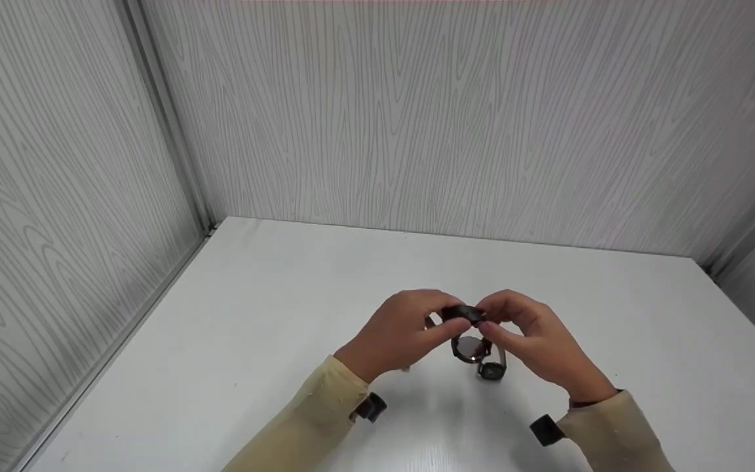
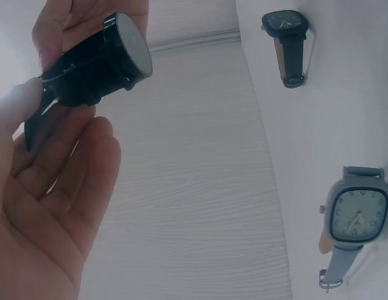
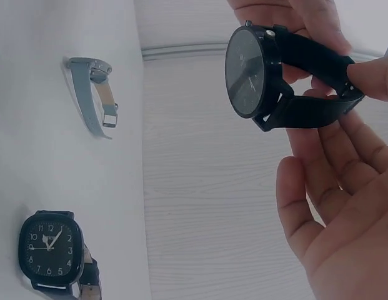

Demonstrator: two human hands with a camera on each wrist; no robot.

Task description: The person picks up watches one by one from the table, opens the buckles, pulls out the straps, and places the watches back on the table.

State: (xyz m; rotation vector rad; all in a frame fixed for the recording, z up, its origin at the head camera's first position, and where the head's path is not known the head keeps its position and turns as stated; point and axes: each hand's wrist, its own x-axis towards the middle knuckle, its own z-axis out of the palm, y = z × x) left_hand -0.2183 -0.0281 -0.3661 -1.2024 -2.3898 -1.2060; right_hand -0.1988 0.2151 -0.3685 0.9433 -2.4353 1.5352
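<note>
round black watch (image 3: 246,72) in both hands (image 1: 394,335) (image 1: 540,337)

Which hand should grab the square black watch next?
Probably the right hand: in the head view it's closer to the square black watch than the left hand. Both pinch the round watch, so it must let go first.

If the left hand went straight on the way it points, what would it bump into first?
Probably the right hand: the left hand points toward it, and both hold the round black watch between them. The exact gap is hard to judge.
</note>
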